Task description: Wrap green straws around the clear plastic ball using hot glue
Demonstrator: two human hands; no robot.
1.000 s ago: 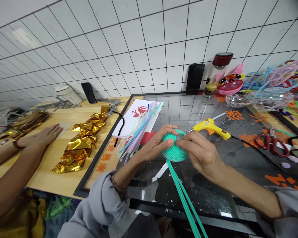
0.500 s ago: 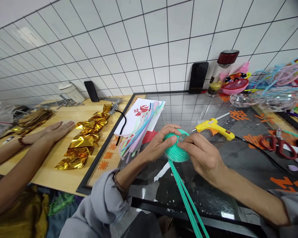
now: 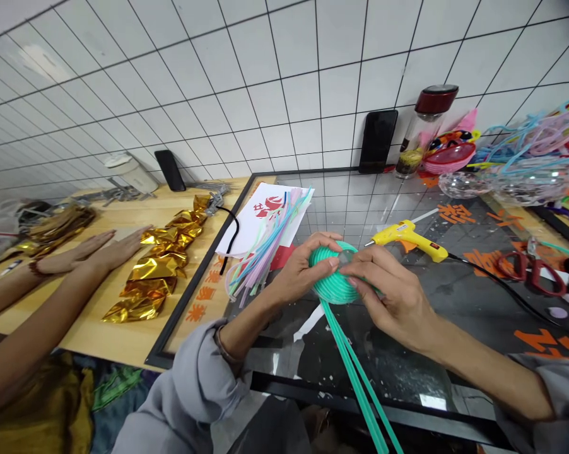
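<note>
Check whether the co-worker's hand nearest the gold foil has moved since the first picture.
Yes, the co-worker's hand has moved right, closer to the gold foil.

The ridged coil (image 3: 334, 287) is mint green, as are its trailing strands (image 3: 348, 356). The glue gun (image 3: 410, 239) is bright yellow, the scissors' handles (image 3: 549, 280) dark red, the crumpled foil (image 3: 154, 271) shiny gold. Black lines grid the white wall (image 3: 294, 69); red designs mark the white paper (image 3: 256, 217). Sleeves (image 3: 190, 384) are grey.
</note>
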